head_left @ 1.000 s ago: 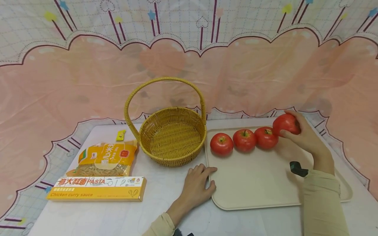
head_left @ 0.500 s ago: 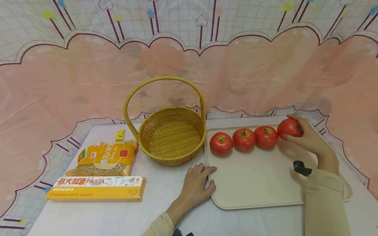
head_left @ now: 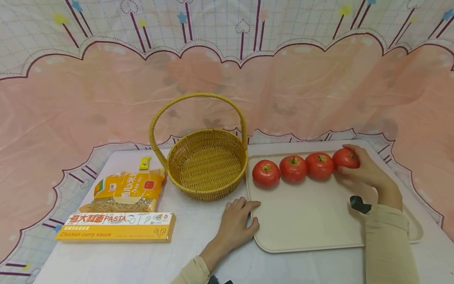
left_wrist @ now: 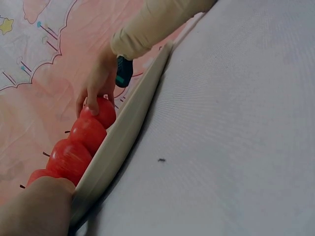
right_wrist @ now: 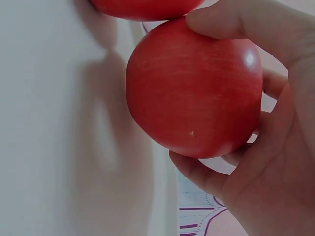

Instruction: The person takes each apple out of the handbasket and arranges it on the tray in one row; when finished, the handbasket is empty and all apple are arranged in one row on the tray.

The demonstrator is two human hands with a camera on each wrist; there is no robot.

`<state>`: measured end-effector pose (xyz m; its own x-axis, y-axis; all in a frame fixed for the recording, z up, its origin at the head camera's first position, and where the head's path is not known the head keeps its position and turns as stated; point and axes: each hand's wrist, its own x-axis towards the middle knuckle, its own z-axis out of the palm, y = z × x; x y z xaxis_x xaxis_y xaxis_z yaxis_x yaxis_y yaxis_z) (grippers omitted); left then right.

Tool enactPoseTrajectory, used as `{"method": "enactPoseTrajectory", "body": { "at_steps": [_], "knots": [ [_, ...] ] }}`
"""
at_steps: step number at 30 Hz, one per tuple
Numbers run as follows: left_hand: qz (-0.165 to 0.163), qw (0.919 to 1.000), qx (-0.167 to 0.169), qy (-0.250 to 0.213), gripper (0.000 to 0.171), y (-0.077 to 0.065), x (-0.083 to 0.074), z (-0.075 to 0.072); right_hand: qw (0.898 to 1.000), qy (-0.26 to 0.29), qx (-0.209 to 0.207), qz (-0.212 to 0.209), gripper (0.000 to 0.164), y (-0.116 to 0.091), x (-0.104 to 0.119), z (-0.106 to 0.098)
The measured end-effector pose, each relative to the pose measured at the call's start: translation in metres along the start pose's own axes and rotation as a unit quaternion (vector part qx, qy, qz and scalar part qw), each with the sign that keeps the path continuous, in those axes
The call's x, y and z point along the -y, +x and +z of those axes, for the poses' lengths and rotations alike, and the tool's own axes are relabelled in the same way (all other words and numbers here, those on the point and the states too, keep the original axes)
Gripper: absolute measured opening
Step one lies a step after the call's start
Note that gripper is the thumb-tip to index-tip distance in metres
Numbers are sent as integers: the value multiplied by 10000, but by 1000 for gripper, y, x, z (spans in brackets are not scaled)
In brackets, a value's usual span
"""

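On the beige tray [head_left: 305,221], several red apples stand in a row along the back edge. My right hand [head_left: 367,167] grips the rightmost apple [head_left: 345,158] from its right side. In the right wrist view, thumb and fingers curve round this apple [right_wrist: 194,93], which sits right against the neighbouring apple [right_wrist: 147,7]. That neighbour [head_left: 320,165] has its stem up. My left hand [head_left: 237,225] rests at the tray's left edge, index finger and thumb lying over the rim, holding nothing. The left wrist view shows the right hand [left_wrist: 98,81] at the far end of the row.
Left of the tray stands a round wicker basket [head_left: 209,169] with a tall handle. Further left lie a bag of pasta [head_left: 127,191], a long pasta box [head_left: 117,227] and a small yellow packet [head_left: 144,163]. A patterned cloth [head_left: 227,90] hangs behind the table.
My right hand has lowered the rightmost apple to the level of the row, first shifting right, then slightly back left against its neighbour. The left hand stays in place.
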<state>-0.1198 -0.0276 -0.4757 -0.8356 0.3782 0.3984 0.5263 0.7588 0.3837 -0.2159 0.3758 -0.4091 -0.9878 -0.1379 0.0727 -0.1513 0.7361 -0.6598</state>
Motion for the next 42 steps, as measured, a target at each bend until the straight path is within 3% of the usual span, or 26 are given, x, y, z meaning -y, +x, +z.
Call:
{"method": "enactPoseTrajectory", "body": {
  "at_steps": [17,27,33,38,42],
  "knots": [
    [-16,9999,109,-14,38,1,0,-4,9987,-507,43,-85,87,11,8,6],
    [5,9999,142,-9,36,1,0,-1,9971,-473,384,456,92,10,10,7],
    [-4,9996,273,-91,36,2,2,-2,9982,-351,304,387,94,8,7,6],
    [-66,9981,418,-452,40,1,4,-7,9990,-229,180,335,95,5,5,3],
    [-144,9956,420,-827,40,-5,7,-13,9998,9,-132,-159,86,2,6,2]
  ]
}}
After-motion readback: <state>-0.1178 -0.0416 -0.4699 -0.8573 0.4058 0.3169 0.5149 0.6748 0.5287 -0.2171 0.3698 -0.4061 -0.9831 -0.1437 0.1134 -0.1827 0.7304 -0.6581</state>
